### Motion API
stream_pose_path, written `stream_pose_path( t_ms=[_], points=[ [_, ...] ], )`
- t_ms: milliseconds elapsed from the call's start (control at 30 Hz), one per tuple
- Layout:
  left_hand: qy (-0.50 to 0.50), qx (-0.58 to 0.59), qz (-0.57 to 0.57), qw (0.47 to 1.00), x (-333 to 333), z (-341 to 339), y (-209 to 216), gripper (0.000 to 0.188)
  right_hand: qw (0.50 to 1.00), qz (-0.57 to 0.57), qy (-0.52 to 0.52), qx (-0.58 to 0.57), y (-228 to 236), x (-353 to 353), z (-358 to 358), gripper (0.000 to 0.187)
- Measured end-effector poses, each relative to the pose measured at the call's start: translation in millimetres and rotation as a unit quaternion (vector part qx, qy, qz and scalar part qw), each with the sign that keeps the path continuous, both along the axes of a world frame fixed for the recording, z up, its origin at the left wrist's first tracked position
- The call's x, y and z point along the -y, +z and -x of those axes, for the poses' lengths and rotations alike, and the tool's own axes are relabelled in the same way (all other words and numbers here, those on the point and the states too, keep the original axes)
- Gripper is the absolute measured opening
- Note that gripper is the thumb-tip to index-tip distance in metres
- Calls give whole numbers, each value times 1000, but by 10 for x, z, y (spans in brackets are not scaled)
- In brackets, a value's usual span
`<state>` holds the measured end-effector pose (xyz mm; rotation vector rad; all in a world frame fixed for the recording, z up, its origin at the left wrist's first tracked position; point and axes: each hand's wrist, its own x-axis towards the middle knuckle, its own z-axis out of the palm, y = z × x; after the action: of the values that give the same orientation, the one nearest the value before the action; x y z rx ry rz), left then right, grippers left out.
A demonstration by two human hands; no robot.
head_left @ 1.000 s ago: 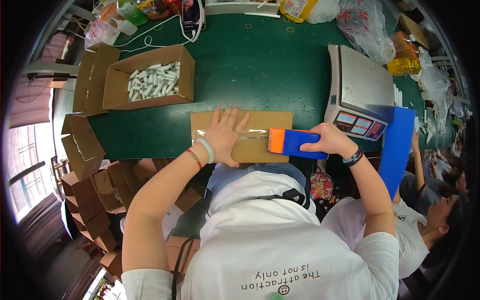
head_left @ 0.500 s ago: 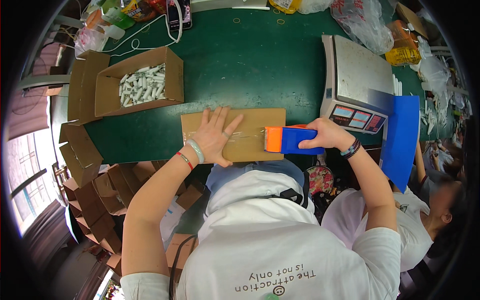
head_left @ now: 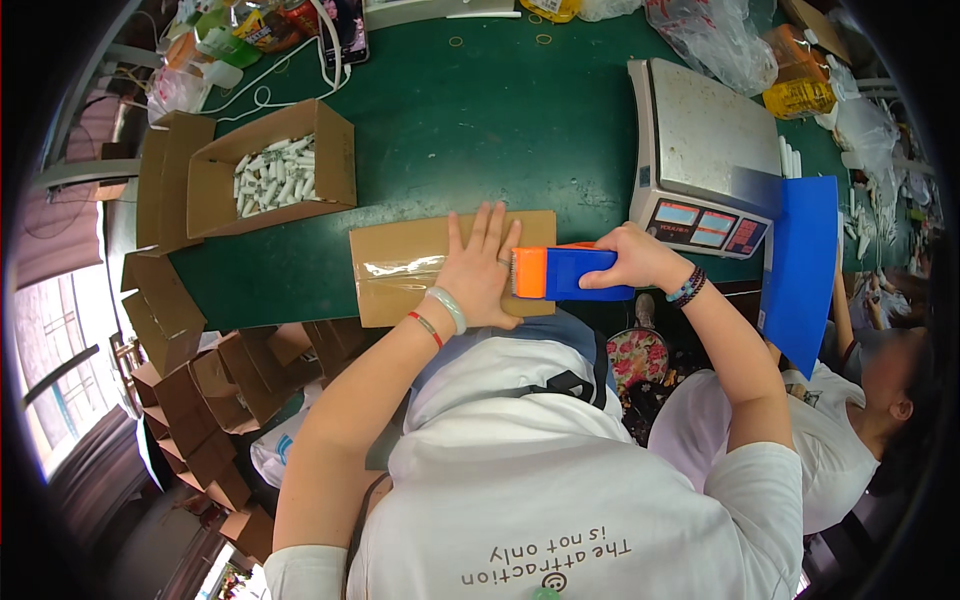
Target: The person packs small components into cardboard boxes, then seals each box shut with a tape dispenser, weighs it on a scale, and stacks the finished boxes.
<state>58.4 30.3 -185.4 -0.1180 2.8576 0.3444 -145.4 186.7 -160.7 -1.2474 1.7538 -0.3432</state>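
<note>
A flat, closed cardboard box (head_left: 390, 295) lies at the table's near edge, with a shiny strip of clear tape along its middle. My left hand (head_left: 478, 262) rests on it, fingers stretched out and spread, pressing on the right half. In my right hand (head_left: 640, 262) is a blue and orange tape dispenser (head_left: 575, 273), gripped by its rear end. Its toothed orange front sits over the right part of the box, close beside my left fingers. The tape between dispenser and box is mostly hidden.
An open carton (head_left: 330, 165) of small white cylindrical parts stands at left. A weighing scale (head_left: 700, 140) and a blue panel (head_left: 803, 270) are at right. A phone (head_left: 347, 35) and cables lie at the back. Another person (head_left: 830, 430) sits at right; cardboard boxes (head_left: 240, 375) are stacked lower left.
My left hand has slid right along the box, uncovering the tape on its left half. The dispenser has shifted slightly left, up against my left fingers.
</note>
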Motion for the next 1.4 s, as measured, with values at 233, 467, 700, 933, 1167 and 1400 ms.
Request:
stream_pose_path(
  t_ms=[233,467,700,933,1167,1400],
  points=[
    [0,-3,-10,1000,-1,-26,2,121,1000,11,-7,19,57,-133,74,49],
    [24,5,-4,1000,341,-535,-6,122,1000,7,30,-1,203,-272,291,43],
    [31,10,3,999,379,-630,13,125,979,-69,34,-188,119,139,-230,59],
    [35,5,-10,999,381,-647,28,119,966,-103,17,-235,228,436,-703,56],
    [23,-5,-4,1000,372,-578,72,122,931,25,-130,-339,197,656,-1441,17],
    [-64,-24,-14,998,311,-594,92,106,925,-132,-141,-328,395,574,-1457,14]
  ],
)
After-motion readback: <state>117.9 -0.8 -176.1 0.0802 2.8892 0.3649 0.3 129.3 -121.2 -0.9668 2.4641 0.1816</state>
